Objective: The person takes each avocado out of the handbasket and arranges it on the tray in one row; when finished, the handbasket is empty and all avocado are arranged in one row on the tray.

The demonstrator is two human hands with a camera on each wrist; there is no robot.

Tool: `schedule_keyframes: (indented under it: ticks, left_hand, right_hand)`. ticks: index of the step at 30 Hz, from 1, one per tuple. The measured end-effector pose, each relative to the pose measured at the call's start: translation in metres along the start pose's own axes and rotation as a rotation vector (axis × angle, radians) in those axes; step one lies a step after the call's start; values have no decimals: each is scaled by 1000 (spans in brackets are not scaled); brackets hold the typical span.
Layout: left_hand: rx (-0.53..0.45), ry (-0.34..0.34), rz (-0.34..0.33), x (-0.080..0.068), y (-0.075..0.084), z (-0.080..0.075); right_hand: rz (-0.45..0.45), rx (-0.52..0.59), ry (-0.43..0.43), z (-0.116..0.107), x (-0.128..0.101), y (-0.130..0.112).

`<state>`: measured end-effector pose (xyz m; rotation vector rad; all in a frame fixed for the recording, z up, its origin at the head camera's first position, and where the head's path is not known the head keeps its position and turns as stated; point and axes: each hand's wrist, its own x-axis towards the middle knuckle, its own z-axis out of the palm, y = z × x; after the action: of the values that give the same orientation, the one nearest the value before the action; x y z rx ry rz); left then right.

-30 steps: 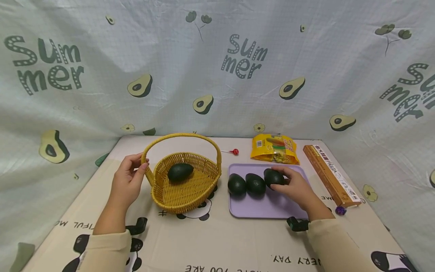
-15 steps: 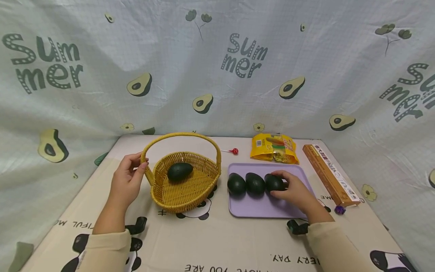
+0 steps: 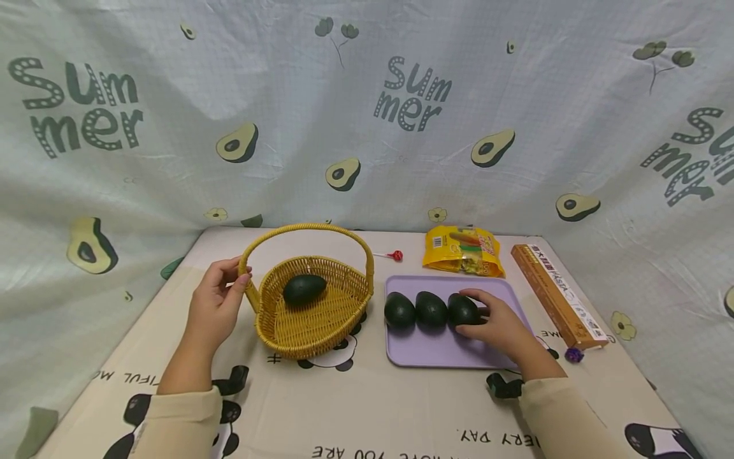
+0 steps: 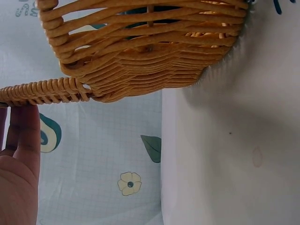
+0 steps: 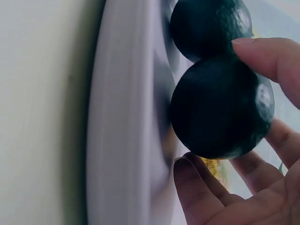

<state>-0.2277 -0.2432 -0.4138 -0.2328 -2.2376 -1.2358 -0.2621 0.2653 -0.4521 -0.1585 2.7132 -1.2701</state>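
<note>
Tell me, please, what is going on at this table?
A person is handling avocados and a basket. The left hand holds the handle of a yellow wicker basket with one avocado inside. The right hand grips the rightmost avocado of three in a row on a purple tray. Beyond the tray lies a yellow packet.

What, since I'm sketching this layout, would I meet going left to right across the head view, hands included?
Left hand, yellow wicker basket, first avocado on the purple tray, second avocado, third avocado, right hand, pasta box.
</note>
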Motion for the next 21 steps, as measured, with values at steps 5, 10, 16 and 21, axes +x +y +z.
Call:
schedule_keyframes:
  ticks: [5,10,16,21]
  left_hand:
    - [8,3,-3,-1,0,0]
    - [11,4,-4,-1,0,0]
    - [16,2,-2,-1,0,0]
    - [14,-1,0,0,0,0]
  right_hand:
    - [-4,11,3,-1,-1,2]
    - [-36,18,35,-1,0,2]
    - [-76,27,93,-1,0,-2]
    - [-138,51,144,-1,-1,-12]
